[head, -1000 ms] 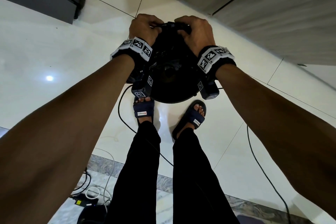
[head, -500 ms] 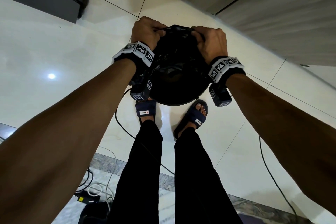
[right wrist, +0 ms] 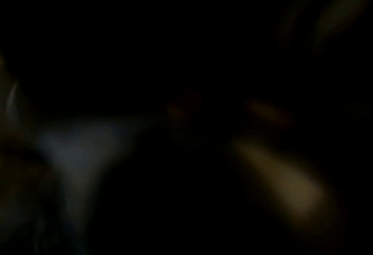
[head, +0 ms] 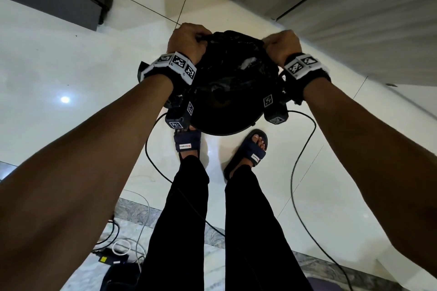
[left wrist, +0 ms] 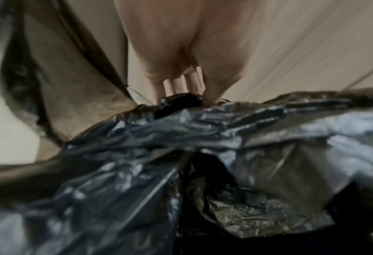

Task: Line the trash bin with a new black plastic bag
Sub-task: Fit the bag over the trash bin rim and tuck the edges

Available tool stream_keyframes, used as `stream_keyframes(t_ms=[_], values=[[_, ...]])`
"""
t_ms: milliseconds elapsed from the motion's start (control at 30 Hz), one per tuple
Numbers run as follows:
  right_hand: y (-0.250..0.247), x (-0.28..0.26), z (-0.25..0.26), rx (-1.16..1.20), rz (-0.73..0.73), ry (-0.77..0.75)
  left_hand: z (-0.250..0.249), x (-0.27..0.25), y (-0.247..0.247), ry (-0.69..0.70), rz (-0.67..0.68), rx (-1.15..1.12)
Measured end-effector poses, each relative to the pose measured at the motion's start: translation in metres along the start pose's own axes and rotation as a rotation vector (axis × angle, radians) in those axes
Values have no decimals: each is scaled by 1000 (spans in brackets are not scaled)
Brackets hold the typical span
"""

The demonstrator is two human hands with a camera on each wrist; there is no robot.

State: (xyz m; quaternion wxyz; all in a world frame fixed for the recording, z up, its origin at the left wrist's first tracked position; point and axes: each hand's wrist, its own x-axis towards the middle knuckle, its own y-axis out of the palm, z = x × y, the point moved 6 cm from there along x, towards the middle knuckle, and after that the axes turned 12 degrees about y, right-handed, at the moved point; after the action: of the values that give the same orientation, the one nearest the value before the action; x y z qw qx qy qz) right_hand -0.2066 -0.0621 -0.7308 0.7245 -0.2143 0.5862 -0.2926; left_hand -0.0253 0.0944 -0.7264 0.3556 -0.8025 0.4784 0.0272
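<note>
Both hands sit wider apart than half a second ago, drawing the mouth of the crinkled black plastic bag open across the far side of the round black trash bin, which stands on the pale tiled floor just ahead of the person's sandalled feet. Left hand has fingers curled round a bunched fold of bag edge. Right hand looks clenched on the opposite edge; its wrist view is dark, so the grip there is probably firm, not confirmed.

Risks, judged:
- thin film could tear at the pinch points if pulled wider;
- bunched edge may slip off the rim before it is folded over;
- bin is light and could tip toward the feet;
- black cable on the floor is a snag hazard.
</note>
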Motion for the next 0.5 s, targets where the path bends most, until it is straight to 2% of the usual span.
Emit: stream_keyframes(t_ms=[100, 133, 167, 233, 333, 433, 500], values=[[-8, -23, 30, -2, -229, -197, -12, -1, 2, 55, 4, 34], [-5, -35, 40, 36, -266, -287, -16, 0, 3, 73, 1, 39], [1, -44, 48, 64, -281, -367, -17, 1, 4, 80, 1, 38], [21, -57, 54, 39, -220, -465, -16, 2, 5, 64, 4, 25], [55, -57, 40, -30, -121, -464, 2, 0, 12, 29, 16, 0], [55, -49, 29, -34, -117, -417, 2, -1, 16, 39, 6, 0], [55, -44, 26, -122, -113, -400, 1, 1, 12, 52, -32, -12]])
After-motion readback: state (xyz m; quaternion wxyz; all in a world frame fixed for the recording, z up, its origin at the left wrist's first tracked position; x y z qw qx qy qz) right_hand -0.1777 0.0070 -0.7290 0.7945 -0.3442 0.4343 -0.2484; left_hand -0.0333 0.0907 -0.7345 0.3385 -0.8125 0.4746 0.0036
